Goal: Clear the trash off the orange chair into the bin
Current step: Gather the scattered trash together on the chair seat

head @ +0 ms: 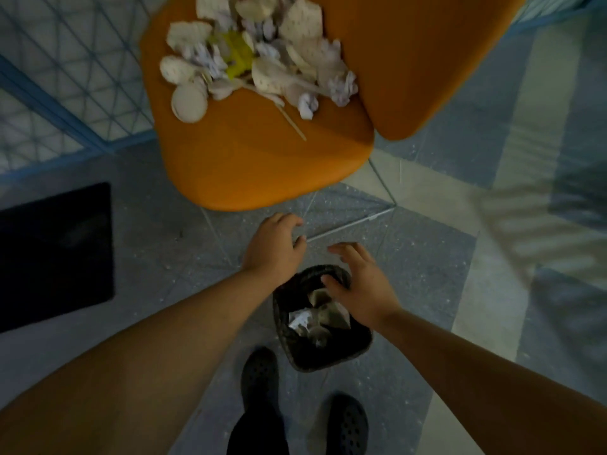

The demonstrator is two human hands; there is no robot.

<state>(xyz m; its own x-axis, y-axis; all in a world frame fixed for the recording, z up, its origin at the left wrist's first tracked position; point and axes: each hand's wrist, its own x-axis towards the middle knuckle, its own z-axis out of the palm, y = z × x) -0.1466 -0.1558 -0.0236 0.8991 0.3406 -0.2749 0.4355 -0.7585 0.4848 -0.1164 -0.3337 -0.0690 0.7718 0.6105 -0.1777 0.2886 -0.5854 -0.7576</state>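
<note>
Crumpled paper (256, 57) heaping glossy chair (262, 165).

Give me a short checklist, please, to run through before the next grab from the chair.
1. Both hands free: ok. The left hand and right hand hold nothing, fingers relaxed.
2. Bin within reach: ok. The bin stands on the floor right under the right hand.
3. Room in the bin: ok. Only a few scraps lie inside.
4. Trash left on the chair: not ok. A pile of trash covers the seat's far part.
5. Loose small pieces: not ok. A thin stick lies apart at the pile's near edge.
6. Trash on the floor: cannot tell; the picture is blurred.
</note>
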